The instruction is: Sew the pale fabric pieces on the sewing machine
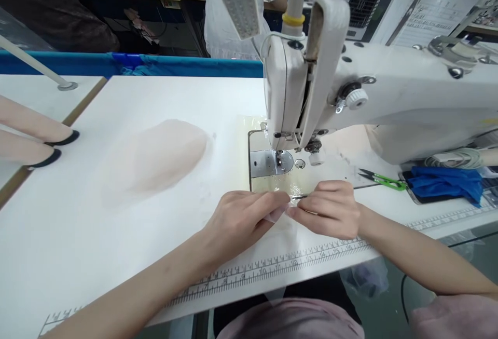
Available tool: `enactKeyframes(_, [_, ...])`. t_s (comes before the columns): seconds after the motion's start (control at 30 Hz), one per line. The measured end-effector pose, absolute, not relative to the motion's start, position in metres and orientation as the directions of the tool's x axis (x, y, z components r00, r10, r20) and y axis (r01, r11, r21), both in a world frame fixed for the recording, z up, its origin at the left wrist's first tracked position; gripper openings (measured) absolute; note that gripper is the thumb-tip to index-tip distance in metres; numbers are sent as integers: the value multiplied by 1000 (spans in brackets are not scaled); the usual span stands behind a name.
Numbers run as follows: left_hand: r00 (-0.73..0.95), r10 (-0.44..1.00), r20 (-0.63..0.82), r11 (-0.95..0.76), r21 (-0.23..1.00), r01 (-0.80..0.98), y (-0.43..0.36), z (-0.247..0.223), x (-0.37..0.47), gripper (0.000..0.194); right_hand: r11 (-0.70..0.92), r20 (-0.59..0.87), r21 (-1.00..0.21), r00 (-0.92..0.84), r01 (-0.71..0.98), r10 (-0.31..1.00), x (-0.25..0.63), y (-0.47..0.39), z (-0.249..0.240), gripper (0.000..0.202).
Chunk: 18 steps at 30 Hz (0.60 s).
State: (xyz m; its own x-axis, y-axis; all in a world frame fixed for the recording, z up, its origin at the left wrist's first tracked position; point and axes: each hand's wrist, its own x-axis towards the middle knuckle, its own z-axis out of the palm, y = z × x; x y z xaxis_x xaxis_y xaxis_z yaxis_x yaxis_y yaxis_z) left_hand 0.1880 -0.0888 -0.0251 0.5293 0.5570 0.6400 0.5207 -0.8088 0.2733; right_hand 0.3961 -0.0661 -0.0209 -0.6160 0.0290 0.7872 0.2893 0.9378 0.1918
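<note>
My left hand point(251, 219) is closed in a pinch on a small piece of thin, whitish sheer fabric point(276, 214), in front of the sewing machine's needle plate point(268, 164). Fingertip to fingertip with it, my right hand point(329, 210) is also closed. A slim dark thing point(299, 198) shows at its fingers, too small to name, and what lies inside the grip is hidden. Behind both hands, the presser foot point(279, 158) of the white sewing machine point(311, 79) stands over the plate. Left of the machine, a sheer skin-toned piece of fabric point(171, 154) lies flat on the white table.
Green-handled scissors point(383, 179) and a blue cloth point(447, 182) lie to the right. Two skin-toned tubes with black ends point(35, 139) reach in from the left. A printed ruler point(264, 270) follows the front edge. Two people stand or sit beyond the blue-covered edge point(187, 66).
</note>
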Motion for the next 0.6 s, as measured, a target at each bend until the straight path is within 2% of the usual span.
enactKeyframes(0.17, [545, 547, 636, -822, 283, 494, -89, -26, 187, 9, 933, 799, 209, -601, 292, 9, 395, -67, -23, 11])
enactKeyframes(0.3, [521, 595, 612, -788, 315, 529, -90, -26, 189, 7, 930, 797, 225, -603, 290, -5, 396, -68, -25, 9])
enactKeyframes(0.47, [538, 605, 587, -792, 376, 480, -91, -25, 189, 8, 927, 781, 234, -625, 294, 1, 397, -67, -23, 16])
enactKeyframes(0.53, [533, 627, 568, -778, 439, 448, -92, -20, 188, 10, 933, 787, 219, -617, 286, 5, 398, -68, -24, 17])
enactKeyframes(0.6, [548, 716, 432, -685, 586, 433, -93, -11, 187, 13, 951, 800, 149, -598, 272, 46, 398, -71, -26, 13])
